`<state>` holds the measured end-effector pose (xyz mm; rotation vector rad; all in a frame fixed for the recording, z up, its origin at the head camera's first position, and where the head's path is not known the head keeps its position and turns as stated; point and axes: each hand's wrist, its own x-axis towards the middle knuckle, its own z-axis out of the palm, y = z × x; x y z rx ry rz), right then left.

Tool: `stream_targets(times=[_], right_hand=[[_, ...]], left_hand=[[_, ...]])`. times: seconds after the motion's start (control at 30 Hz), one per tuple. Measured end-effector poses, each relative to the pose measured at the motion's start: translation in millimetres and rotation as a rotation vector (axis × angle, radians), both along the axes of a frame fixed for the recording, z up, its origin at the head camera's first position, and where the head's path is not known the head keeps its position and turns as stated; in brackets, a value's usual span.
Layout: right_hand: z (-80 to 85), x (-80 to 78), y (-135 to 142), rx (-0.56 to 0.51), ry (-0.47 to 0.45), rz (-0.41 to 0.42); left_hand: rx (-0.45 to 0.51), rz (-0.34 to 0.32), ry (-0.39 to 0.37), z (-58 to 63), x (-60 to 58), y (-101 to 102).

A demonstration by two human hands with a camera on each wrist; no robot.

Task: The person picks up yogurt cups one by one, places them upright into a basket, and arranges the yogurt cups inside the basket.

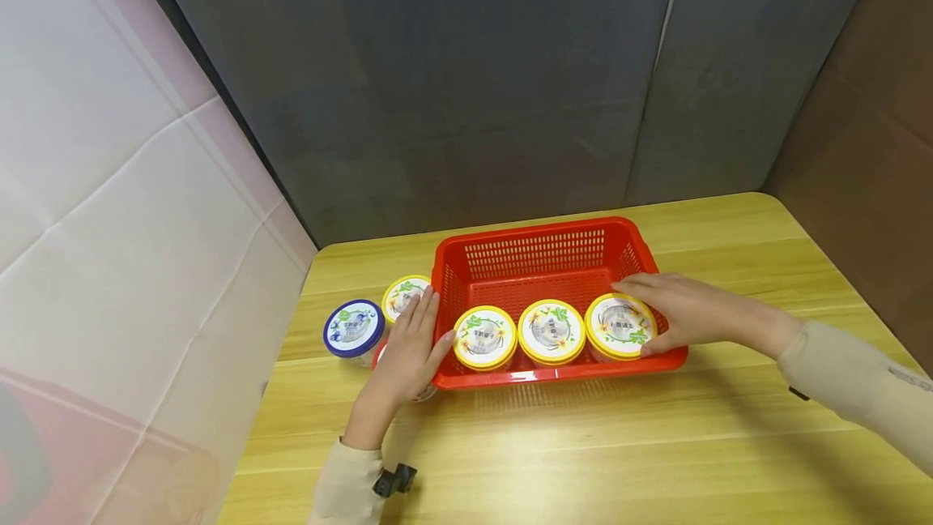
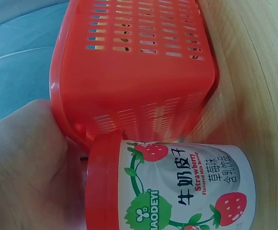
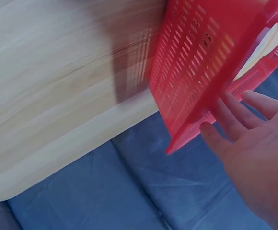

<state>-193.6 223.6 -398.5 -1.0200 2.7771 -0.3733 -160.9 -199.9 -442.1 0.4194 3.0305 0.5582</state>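
My right hand reaches over the right rim of a red plastic basket, thumb and fingers around the edge of a yellow-lidded tub. Two more yellow-lidded tubs, one in the middle and one at the left, stand beside it in a row along the basket's front side. My left hand lies with straight fingers along the basket's left rim. Beneath it, outside the basket, stands a strawberry milk tub with a red lid, mostly hidden in the head view.
Left of the basket on the wooden table are a blue-lidded tub and another yellow-lidded tub, partly behind my left hand. A dark wall panel rises behind the table, with a white one at the left.
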Motion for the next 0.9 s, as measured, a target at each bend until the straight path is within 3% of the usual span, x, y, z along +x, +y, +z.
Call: stream_targets(times=[0.2,0.53,0.9], right_hand=[[-6.6,4.3,8,-0.027,0.001,-0.090],[-21.2,18.8,14,-0.071,0.039,-0.212],[-32.3,29.1,19,-0.072,0.014,-0.273]], left_hand=[[-0.009,0.004,0.031,0.1,1.9,-2],[-0.016,0.054,0.185,8.6,9.8,-14],[-0.105,0.082,0.134,15.3,26.3,-30]])
